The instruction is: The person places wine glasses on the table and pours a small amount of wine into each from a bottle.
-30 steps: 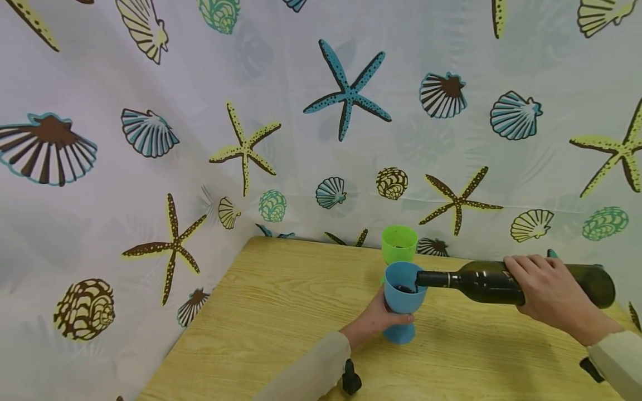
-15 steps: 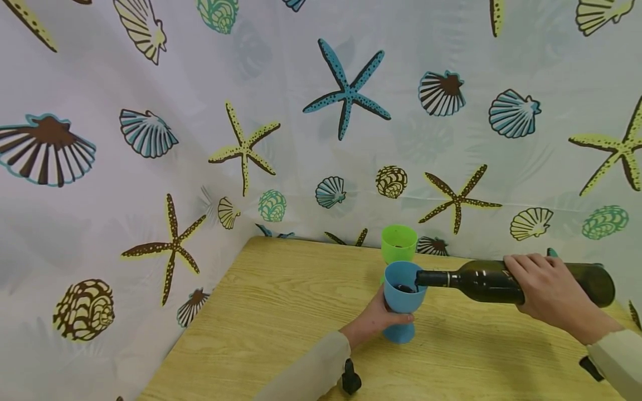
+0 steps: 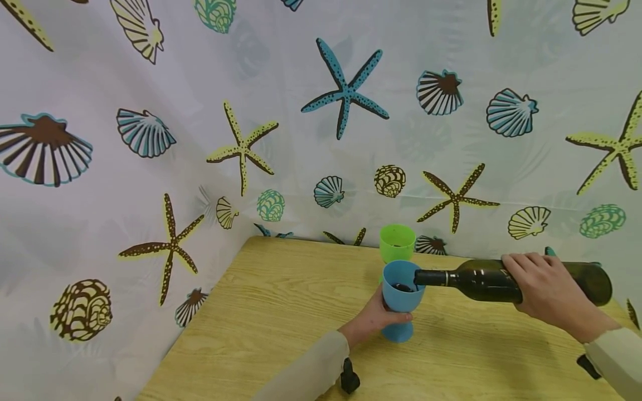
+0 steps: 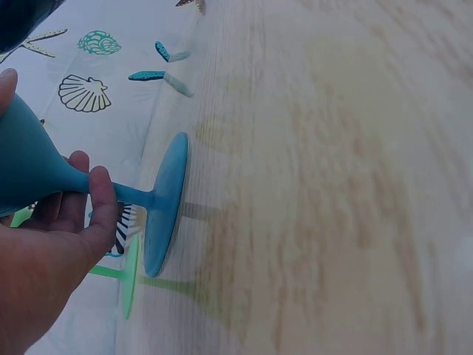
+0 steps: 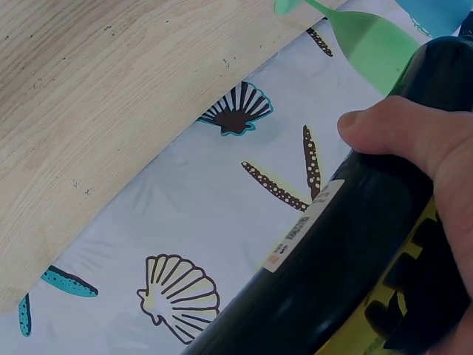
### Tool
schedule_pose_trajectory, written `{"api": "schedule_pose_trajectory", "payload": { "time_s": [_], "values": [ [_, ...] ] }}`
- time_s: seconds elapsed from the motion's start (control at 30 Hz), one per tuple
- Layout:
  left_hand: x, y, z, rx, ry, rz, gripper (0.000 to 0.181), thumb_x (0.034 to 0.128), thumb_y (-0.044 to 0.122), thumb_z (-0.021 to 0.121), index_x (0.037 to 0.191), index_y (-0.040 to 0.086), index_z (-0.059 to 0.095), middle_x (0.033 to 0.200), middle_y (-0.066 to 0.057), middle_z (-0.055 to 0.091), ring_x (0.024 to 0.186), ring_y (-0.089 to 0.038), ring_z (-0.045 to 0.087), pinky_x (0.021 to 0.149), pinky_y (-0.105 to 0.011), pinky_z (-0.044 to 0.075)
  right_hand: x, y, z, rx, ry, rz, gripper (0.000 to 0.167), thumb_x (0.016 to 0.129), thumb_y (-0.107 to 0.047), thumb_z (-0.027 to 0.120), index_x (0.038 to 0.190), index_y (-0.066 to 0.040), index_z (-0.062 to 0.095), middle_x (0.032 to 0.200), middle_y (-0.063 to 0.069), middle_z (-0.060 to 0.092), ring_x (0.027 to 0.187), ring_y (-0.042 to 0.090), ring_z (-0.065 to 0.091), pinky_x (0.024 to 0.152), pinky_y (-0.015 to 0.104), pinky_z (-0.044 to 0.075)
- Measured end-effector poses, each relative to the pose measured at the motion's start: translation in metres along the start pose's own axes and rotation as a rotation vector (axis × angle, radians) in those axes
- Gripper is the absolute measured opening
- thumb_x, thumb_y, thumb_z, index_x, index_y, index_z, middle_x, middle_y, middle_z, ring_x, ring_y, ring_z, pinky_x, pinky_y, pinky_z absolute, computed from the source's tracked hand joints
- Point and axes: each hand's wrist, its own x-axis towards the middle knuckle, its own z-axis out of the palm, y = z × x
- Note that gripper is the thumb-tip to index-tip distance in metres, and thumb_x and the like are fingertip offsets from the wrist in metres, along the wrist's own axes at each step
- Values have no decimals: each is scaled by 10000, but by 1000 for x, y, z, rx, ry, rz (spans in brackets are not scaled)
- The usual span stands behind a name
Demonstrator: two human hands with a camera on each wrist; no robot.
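Note:
My left hand (image 3: 373, 318) grips the stem and lower bowl of a blue plastic goblet (image 3: 403, 299), seen from above. Its round foot (image 4: 166, 205) is at the wooden table in the left wrist view; contact is hard to tell. My right hand (image 3: 551, 292) holds a dark glass wine bottle (image 3: 484, 280) nearly level around its body. The bottle's mouth lies over the goblet's right rim, and a thin dark stream runs into the bowl. Dark liquid (image 3: 403, 287) covers the bowl's bottom. A green goblet (image 3: 397, 245) stands just behind, partly hidden.
The wooden table (image 3: 281, 301) reaches back to a white curtain (image 3: 281, 61) printed with starfish and shells, which hangs along the back and left sides. Black straps (image 3: 349, 377) sit at the sleeve cuffs. A barcode label (image 5: 303, 225) shows on the bottle in the right wrist view.
Both hands, the blue goblet and the bottle hold nearly the same pose. The whole head view shifts slightly left. Dark liquid keeps running from the bottle.

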Motion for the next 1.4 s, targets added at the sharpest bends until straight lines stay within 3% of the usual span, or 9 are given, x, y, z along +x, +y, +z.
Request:
{"api": "schedule_pose_trajectory", "payload": {
  "time_s": [0.5, 1.4],
  "values": [
    [1, 1, 1, 1, 3, -17, 813, 851, 136, 712, 1473, 228, 196, 1352, -17, 406, 1223, -235, 441, 1017, -493, 351, 1, 2, -1, -9, -6, -13, 965, 339, -287, 954, 1134, 65, 536, 1021, 214, 604, 876, 398, 578, 677, 574, 472],
    [3, -1, 0, 13, 1, 13, 817, 837, 124, 723, 1471, 206, 213, 1345, -34, 417, 1212, -235, 451, 1010, -494, 358, 2, 3, -3, -8, -17, -15, 959, 342, -296, 953, 1136, 63, 550, 1030, 215, 608, 880, 395, 580, 672, 574, 472]
  ]
}}
